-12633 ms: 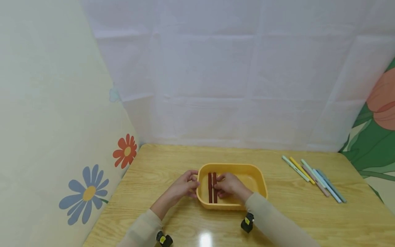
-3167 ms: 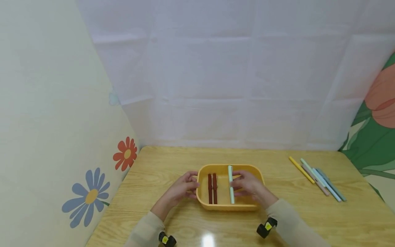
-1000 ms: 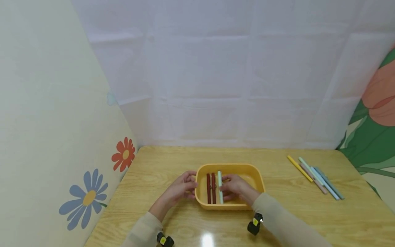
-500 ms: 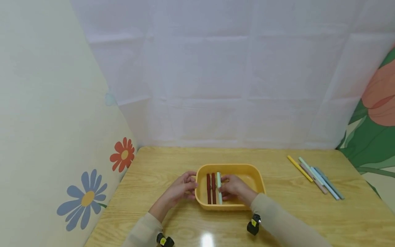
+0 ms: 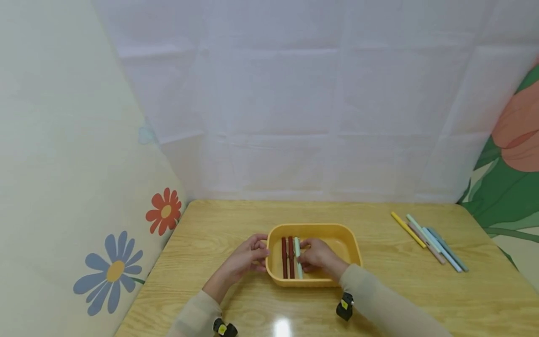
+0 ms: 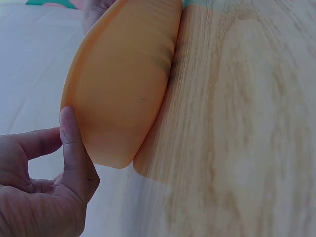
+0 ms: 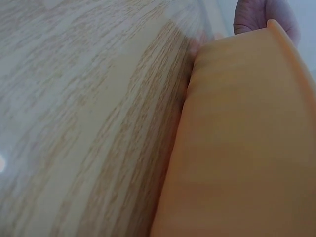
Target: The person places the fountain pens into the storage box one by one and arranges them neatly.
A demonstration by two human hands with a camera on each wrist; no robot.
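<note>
White cloth (image 5: 269,103) fills the top of the frame, creased, down to the far edge of the tabletop. Pale wall (image 5: 54,154) on the left, blue flower (image 5: 115,271) and red flower (image 5: 166,212) printed on it; tulip print (image 5: 509,182) at the right edge. Wood-grain tabletop (image 5: 219,216) across the bottom, bright glare spot near bottom centre.

Yellow tray (image 5: 357,248) sits on it just below and right of frame centre, long side running left-right. My beige sleeves (image 5: 391,299) come in from the bottom edge, black wrist camera (image 5: 344,306) under the right one.

Hands: left hand (image 5: 246,257) at the tray's left end, thumb and fingers part-spread and loosely bent, fingertips touching that end. Right hand (image 5: 318,255) is inside the tray, fingers closed in on the mint pen (image 5: 300,270), pinching it around mid-length.

That pen is in the left half of the tray, just right of two dark red pens (image 5: 291,264), all roughly parallel, pointing up-frame.

Right side of frame, on the tabletop: yellow pen (image 5: 408,230), light green pen (image 5: 423,234), mauve pen (image 5: 439,258), light blue pen (image 5: 442,251), grey-blue pen (image 5: 456,259), bunched on a diagonal.
</note>
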